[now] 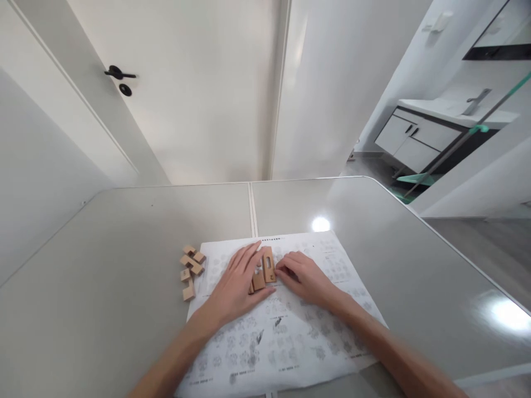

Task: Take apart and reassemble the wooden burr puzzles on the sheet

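My left hand [236,284] reaches over a small group of wooden blocks on the paper sheet [298,354]. Its fingers lie along their far side and its thumb along the near side, bracing them. Between them show a notched wooden block [259,282] and, upright beside it, a flat slotted wooden block [271,272] with a dark mark. The left fingers partly cover the other pieces. My right hand [305,276] rests just right of the slotted block, fingers curled in and fingertips at its edge. Whatever those fingers pinch, if anything, is hidden.
Several loose notched wooden blocks [191,266] lie left of the sheet, on the grey table [124,287]. A seam crosses the table behind the sheet. Beyond the table stands a white door with a black handle [120,73]; a sink cabinet [427,132] is at the far right.
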Available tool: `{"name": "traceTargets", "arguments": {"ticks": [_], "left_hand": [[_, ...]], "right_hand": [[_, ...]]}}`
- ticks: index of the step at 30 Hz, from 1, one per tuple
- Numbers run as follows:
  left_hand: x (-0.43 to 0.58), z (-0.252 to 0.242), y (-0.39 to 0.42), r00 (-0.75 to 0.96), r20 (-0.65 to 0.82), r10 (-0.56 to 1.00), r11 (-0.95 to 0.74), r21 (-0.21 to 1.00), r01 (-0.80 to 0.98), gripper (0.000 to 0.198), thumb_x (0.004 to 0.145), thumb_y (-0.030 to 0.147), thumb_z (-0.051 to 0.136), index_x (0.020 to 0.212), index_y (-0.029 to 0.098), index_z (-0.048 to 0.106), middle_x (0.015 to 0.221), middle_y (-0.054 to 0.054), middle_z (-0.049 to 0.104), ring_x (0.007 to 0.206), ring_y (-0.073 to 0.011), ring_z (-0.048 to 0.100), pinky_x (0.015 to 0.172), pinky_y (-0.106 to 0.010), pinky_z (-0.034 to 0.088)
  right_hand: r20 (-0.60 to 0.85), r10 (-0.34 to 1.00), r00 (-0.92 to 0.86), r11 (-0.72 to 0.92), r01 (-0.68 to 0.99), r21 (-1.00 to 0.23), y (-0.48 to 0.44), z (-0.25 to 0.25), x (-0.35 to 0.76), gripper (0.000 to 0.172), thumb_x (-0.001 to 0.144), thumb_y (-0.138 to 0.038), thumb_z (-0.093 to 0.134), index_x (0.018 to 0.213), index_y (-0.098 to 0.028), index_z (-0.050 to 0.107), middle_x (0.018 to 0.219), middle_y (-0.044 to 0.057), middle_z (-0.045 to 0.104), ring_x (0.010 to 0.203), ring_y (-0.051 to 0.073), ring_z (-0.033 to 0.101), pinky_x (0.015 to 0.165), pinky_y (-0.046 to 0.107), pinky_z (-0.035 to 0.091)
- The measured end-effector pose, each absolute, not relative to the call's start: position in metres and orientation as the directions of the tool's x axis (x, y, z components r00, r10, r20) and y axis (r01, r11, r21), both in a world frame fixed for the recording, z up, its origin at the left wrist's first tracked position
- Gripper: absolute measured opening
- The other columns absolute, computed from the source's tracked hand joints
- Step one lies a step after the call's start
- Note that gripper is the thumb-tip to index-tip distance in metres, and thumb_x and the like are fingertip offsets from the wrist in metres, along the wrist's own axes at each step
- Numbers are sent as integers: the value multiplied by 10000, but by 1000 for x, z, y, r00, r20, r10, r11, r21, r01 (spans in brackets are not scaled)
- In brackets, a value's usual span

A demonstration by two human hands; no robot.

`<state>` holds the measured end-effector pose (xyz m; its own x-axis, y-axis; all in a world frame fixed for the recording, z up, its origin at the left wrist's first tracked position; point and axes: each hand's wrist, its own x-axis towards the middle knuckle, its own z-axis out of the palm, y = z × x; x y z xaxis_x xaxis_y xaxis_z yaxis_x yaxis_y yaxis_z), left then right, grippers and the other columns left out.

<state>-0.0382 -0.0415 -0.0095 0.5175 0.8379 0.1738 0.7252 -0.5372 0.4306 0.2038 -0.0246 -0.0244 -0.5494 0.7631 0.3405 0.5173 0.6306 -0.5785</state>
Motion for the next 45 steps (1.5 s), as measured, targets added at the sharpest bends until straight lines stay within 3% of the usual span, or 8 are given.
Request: {"name": "traceTargets", "arguments": {"ticks": [3, 8, 14, 23, 28, 34, 41, 45], "left_hand": [[-48, -7, -41, 511, 173, 842, -533, 409, 741, 956, 903, 673, 677, 1651, 290, 221, 1681, -125, 350, 1538, -369, 336, 1232, -535, 366], [-67, 0, -38, 516, 154, 842, -534, 370, 760, 1106, 796, 750, 737, 1652, 260, 235, 1574, -153, 491, 1446, -392, 453, 1185, -556, 401], [-78, 12, -33, 553, 138, 821, -563, 350, 748, 990, 802, 669, 788, 1587, 250, 352, 1454, -135, 589, 1339, -360, 547, 1099, -512, 478], [-82, 21, -34, 534, 204, 821, -571, 327, 753, 728, 853, 396, 727, 1498, 215, 441, 1427, -139, 575, 1334, -346, 536, 1095, -488, 479], [-79, 10, -29, 370, 243, 897, -426, 249, 869, 388, 935, 543, 630, 1077, 183, 596, 1089, -116, 651, 1044, -324, 604, 894, -474, 522], [-68, 7, -34, 354, 186, 917, -378, 116, 919, 319, 994, 470, 519, 821, 205, 556, 855, -91, 648, 918, -312, 572, 840, -466, 461], [-66, 10, -35, 329, 156, 931, -352, 153, 923, 244, 1014, 345, 441, 850, 212, 563, 880, -87, 682, 867, -281, 613, 820, -417, 456], [-60, 16, -39, 219, 97, 971, -239, 339, 910, 312, 1059, 429, 389, 903, 223, 564, 731, -35, 653, 707, -252, 616, 680, -339, 420]], "right_hand": [[343, 775, -531, 617, 518, -592, -26, -25, 204, 85, 1009, -235, 611, 1094, -225, 606, 935, 48, 657, 840, 213, 618, 781, 371, 529], [318, 786, -529, 597, 518, -613, -29, -22, 204, 706, 904, -330, 766, 1509, -299, 403, 1500, 143, 485, 1384, 321, 498, 1117, 522, 497], [250, 772, -584, 604, 553, -574, -27, -23, 203, 908, 921, -396, 768, 1637, -351, 211, 1687, 93, 332, 1572, 332, 276, 1250, 594, 353], [316, 775, -547, 613, 532, -584, -25, -24, 202, 678, 899, -297, 739, 1502, -287, 430, 1463, 119, 555, 1389, 316, 491, 1163, 563, 470], [294, 785, -545, 601, 560, -570, -27, -23, 202, 683, 894, -281, 766, 1506, -331, 467, 1494, 115, 498, 1402, 319, 463, 1137, 564, 489], [336, 780, -528, 617, 555, -558, -28, -22, 200, 419, 900, -262, 781, 1288, -341, 644, 1329, 92, 581, 1287, 304, 538, 1062, 547, 532], [351, 817, -458, 575, 595, -562, -28, -20, 200, 219, 896, -311, 770, 1089, -266, 676, 1173, 93, 601, 1118, 286, 587, 977, 488, 545], [318, 862, -394, 505, 631, -589, -28, -21, 202, 201, 870, -316, 752, 1033, -252, 653, 1086, 89, 607, 976, 268, 625, 855, 441, 572]]}}
